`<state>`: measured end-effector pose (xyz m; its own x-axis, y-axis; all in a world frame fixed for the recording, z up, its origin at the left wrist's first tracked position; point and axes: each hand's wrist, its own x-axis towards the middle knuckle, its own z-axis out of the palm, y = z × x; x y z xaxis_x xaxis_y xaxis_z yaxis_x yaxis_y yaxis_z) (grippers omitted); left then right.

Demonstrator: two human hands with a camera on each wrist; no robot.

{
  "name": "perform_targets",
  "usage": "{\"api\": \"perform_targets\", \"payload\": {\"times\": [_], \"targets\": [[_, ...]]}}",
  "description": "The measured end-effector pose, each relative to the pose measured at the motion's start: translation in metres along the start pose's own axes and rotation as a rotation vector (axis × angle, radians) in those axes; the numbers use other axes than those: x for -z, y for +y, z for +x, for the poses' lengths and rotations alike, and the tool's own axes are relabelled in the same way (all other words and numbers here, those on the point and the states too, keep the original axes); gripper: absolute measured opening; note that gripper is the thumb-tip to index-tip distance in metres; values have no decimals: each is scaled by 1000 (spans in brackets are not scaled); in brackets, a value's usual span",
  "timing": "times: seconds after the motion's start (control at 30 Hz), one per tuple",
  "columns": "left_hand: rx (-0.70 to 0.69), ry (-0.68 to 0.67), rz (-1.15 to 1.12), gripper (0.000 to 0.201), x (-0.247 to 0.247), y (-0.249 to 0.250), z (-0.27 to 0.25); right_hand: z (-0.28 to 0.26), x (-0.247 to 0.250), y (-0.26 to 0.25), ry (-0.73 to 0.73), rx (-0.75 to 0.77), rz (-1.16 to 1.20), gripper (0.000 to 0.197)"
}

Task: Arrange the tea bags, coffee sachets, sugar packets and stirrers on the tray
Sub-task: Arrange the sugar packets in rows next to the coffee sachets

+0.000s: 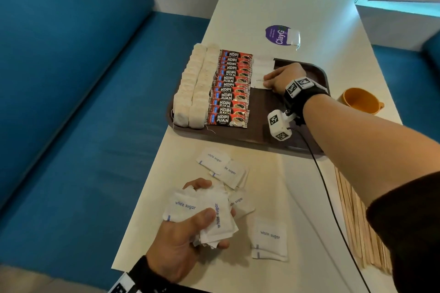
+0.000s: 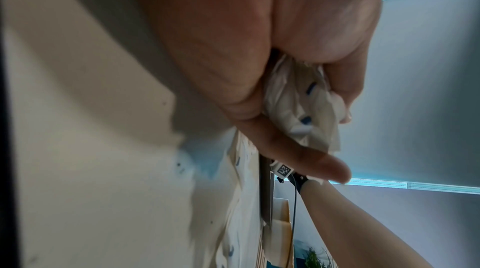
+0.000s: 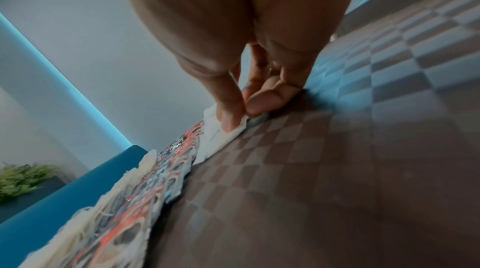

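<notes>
A brown tray [image 1: 252, 135] holds two rows of tea bags [image 1: 192, 85] and a row of red coffee sachets [image 1: 232, 89]. To their right starts a column of white sugar packets [image 1: 262, 66]. My right hand [image 1: 269, 82] pinches one sugar packet [image 3: 221, 138] by its edge and lays it flat on the tray [image 3: 324, 169] in that column. My left hand [image 1: 202, 223] grips a bunch of sugar packets [image 1: 202, 211] above the table's near end; the same bunch of sugar packets [image 2: 303, 108] shows crumpled in my left hand [image 2: 311, 97]. Loose sugar packets [image 1: 226, 169] lie on the table.
Wooden stirrers [image 1: 359, 226] lie in a stack along the table's right edge. An orange cup [image 1: 359, 100] stands right of the tray. A purple sticker [image 1: 277, 33] sits beyond it. Blue bench seating [image 1: 83, 102] runs along the left. A black cable [image 1: 333, 209] trails from my right wrist.
</notes>
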<state>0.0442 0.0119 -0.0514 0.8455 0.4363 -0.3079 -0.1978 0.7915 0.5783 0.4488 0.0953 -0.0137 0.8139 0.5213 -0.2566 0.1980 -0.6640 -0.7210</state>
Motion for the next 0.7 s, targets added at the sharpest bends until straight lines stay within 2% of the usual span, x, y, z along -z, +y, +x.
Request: {"api": "perform_targets", "payload": {"times": [0.2,0.3,0.4,0.57,0.7], "targets": [[-7,-20,-9,63,1,-1,0,-2,3,1,57,8,1,16],[1,-16,-8,68,3,0,0,-17,13,-3,123,15,133,11],[-9,-44,10,68,4,2,0,-53,27,-12,134,53,247,5],[-43,-106,-31,64,6,1,-2,-161,35,-10,-76,203,336,5],[-74,-61,-8,56,5,-1,-2,-243,17,21,-259,235,360,4]]}}
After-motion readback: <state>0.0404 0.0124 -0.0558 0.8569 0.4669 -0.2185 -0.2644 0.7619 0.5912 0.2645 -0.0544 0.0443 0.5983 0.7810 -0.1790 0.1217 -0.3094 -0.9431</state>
